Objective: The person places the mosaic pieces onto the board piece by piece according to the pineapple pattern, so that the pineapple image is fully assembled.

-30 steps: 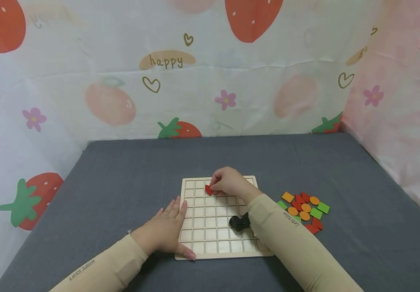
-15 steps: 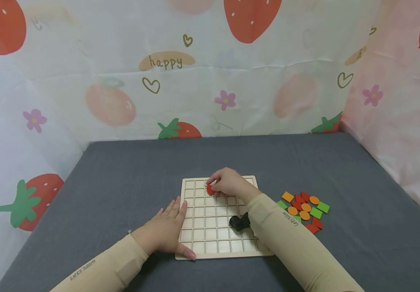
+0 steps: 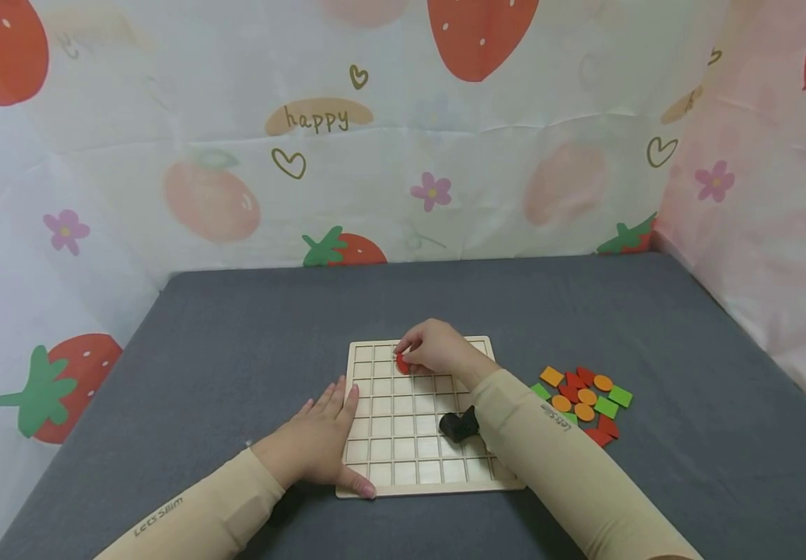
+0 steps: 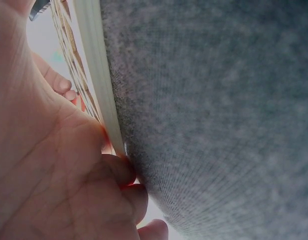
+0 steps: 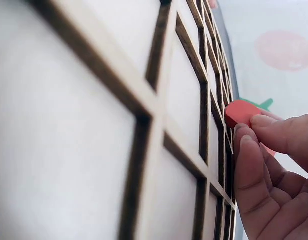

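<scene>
A pale wooden grid board (image 3: 431, 490) lies on the grey cloth in front of me. Near its far edge, my right hand (image 3: 438, 348) pinches a small red piece (image 3: 401, 363) between thumb and fingertips. The right wrist view shows this red wooden piece (image 5: 241, 112) with a rounded end, tilted close over the dark-edged grid squares. My left hand (image 3: 312, 439) lies along the board's left side, fingers straight, thumb across the near left corner. In the left wrist view its fingers (image 4: 119, 170) touch the board's edge (image 4: 96, 55).
Right of the board lies a loose group of small pieces: orange discs (image 3: 587, 397), green squares (image 3: 620, 397), red pieces (image 3: 599, 437) and an orange square (image 3: 551, 377). A black device (image 3: 459, 426) at the right wrist overhangs the board. A strawberry-print curtain (image 3: 347, 187) stands behind the table.
The red piece has turned in my right fingers and shifted very slightly right, with a fingertip now over its far side. My left hand and the board have stayed put.
</scene>
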`<state>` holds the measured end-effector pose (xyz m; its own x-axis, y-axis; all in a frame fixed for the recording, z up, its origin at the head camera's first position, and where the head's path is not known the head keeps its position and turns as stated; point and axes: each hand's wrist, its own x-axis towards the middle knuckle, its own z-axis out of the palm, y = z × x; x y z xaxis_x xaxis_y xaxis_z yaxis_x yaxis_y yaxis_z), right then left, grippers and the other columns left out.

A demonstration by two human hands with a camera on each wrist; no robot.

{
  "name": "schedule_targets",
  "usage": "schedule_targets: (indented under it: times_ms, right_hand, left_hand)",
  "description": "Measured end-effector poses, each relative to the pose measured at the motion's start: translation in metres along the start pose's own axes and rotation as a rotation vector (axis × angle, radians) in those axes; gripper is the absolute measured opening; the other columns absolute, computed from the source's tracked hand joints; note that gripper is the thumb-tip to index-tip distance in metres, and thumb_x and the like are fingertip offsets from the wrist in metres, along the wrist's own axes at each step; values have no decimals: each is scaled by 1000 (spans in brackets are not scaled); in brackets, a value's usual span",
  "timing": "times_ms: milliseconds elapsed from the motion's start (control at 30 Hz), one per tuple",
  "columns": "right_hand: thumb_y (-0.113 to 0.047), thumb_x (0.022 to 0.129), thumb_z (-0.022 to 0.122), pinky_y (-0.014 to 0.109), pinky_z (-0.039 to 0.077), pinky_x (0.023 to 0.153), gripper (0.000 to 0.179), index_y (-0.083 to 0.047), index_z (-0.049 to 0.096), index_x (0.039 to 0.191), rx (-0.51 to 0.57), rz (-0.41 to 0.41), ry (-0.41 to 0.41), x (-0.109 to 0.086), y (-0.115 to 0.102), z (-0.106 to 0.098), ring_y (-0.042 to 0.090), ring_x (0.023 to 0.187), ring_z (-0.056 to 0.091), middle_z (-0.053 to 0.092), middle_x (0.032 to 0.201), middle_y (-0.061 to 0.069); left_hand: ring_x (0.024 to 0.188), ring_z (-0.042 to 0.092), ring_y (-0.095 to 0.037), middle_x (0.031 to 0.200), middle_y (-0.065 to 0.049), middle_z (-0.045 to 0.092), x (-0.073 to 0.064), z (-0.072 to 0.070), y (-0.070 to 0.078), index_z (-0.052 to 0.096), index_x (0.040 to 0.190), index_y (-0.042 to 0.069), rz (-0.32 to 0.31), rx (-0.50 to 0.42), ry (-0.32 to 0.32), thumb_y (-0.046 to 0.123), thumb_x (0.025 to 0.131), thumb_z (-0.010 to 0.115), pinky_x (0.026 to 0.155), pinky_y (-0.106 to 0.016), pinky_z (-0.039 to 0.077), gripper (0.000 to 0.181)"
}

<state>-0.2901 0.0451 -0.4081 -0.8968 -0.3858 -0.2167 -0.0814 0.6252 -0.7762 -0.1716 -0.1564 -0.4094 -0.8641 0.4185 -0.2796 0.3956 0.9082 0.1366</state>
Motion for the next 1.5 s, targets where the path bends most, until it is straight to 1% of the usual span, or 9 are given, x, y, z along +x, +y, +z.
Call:
schedule_targets:
  times_ms: [133,333,433,600,767,967,1167,1333,1500]
  right_hand:
    - [-8,86,62,24,50,59,14,-12,72,95,-17,0,-9,0,-2,0,12,65,60,66,85,1]
    - [-9,86,62,26,50,61,15,-14,73,94,-26,-3,-20,-1,-2,-1,15,67,61,65,90,0]
    - [-9,86,62,25,50,61,14,-15,73,93,-31,-3,-27,-1,-2,-2,14,68,60,64,92,1]
    - [-7,85,63,25,48,59,9,-11,71,88,-41,-8,-34,-1,-3,-3,14,67,56,62,85,3]
    - [-8,84,65,27,49,61,3,-7,68,82,-38,2,-26,-2,-4,-3,17,69,57,63,82,3]
    - [-8,83,66,27,47,60,5,-9,67,78,-29,-6,-3,0,-3,-4,17,70,56,63,81,2]
    - [-7,84,63,27,45,58,7,-10,66,79,-35,-26,7,2,-1,-5,18,71,55,63,81,1]
    - [-7,83,66,27,44,59,8,-13,66,78,-67,-46,21,2,0,-5,17,73,53,62,83,0]
    - [-9,80,70,28,43,66,10,-15,66,73,-152,-92,33,3,0,-5,16,77,53,63,79,-3]
  left_hand:
    - [137,10,-36,150,-24,5,0,0,0,13,145,-2,1,1,2,84,48,58,105,-52,21,137]
    - [137,10,-37,150,-25,5,1,0,0,13,145,-2,3,-5,-2,84,48,58,105,-52,21,137]
    - [138,9,-36,150,-24,4,1,1,-1,12,145,-1,0,-1,-5,85,47,57,105,-52,20,138]
    - [138,9,-36,150,-24,4,3,4,-3,11,145,-1,-4,7,-6,86,46,55,105,-52,20,139]
    - [138,9,-36,150,-24,4,3,5,-3,11,145,-1,-8,3,-6,86,45,56,105,-52,20,140]
    - [138,8,-35,150,-23,4,3,5,-3,11,145,0,-17,16,-7,87,45,55,105,-52,21,140]
    - [137,11,-37,150,-25,6,2,3,-1,13,145,-2,-5,15,3,87,46,56,104,-53,22,139]
    - [137,12,-37,149,-25,6,2,2,-1,13,145,-2,-3,14,7,86,46,56,104,-53,23,139]
    - [137,12,-37,149,-25,6,2,2,-1,13,145,-2,-5,12,6,86,46,56,104,-53,22,139]
